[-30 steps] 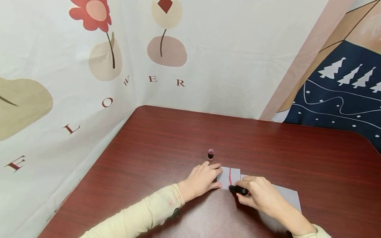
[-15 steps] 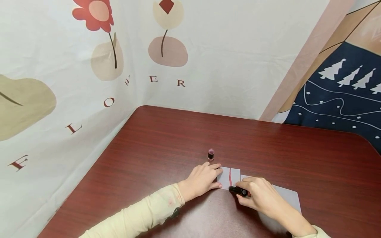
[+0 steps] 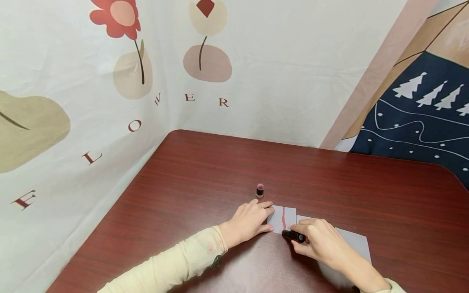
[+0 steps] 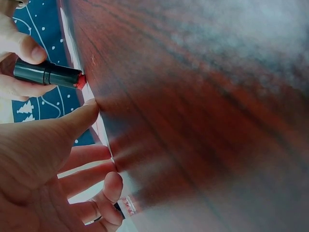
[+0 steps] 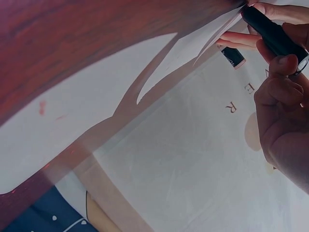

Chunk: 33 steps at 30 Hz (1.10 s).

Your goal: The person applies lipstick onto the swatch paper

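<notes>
My left hand (image 3: 249,221) rests on the left edge of a small white paper piece (image 3: 290,217), thumb and fingers spread. Down that paper runs a wavy red line (image 3: 283,219). My right hand (image 3: 322,242) grips a black lipstick (image 3: 294,236) between thumb and fingers, its tip at the line's near end, by the paper's near edge. In the left wrist view the lipstick (image 4: 46,73) shows its red tip beside my left thumb. The lipstick's cap (image 3: 260,190), pinkish with a black band, stands beyond my left fingertips.
More white paper (image 3: 355,240) lies to the right, partly under my right hand and forearm; red smudges mark a sheet (image 5: 82,106) in the right wrist view. The reddish-brown table (image 3: 205,171) meets a printed cloth (image 3: 278,81) at its back and left.
The head view shifts very slightly. Both hands, the lipstick and the paper stay practically in place, and the red line looks the same.
</notes>
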Available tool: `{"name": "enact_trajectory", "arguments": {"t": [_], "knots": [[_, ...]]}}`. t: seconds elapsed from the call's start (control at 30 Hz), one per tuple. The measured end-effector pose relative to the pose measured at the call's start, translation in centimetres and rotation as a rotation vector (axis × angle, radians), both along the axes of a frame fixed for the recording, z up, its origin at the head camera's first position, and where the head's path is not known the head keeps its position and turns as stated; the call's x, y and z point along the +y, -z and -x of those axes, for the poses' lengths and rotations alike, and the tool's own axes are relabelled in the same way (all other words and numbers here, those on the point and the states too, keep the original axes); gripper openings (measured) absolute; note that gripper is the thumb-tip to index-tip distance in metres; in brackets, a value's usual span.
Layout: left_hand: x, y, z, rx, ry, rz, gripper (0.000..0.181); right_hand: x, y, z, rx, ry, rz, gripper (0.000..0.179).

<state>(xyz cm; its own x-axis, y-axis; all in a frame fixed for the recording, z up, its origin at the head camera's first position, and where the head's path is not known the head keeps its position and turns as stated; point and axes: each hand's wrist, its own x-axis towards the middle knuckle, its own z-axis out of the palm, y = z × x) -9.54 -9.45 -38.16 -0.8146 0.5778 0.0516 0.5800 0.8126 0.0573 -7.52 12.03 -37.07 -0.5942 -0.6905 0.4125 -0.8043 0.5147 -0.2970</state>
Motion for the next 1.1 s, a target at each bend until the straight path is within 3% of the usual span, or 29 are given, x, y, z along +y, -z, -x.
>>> {"name": "enact_trajectory", "arguments": {"t": [0.47,0.63,0.9,1.1], "knots": [[-0.1,0.0,0.0,0.002,-0.003,0.004,0.046,-0.1,0.0,0.0,0.020,-0.007,0.004,0.017],[-0.1,-0.1,0.0,-0.004,0.005,0.003,0.045,0.9,-1.0,0.0,0.050,-0.004,0.068,0.015],[-0.1,-0.3,0.0,-0.014,0.012,0.006,0.046,4.1,-4.3,0.2,-0.092,0.140,0.108,0.019],[-0.4,-0.3,-0.2,0.030,0.025,-0.017,0.046,6.0,-4.8,0.5,-0.158,0.189,0.136,0.037]]}}
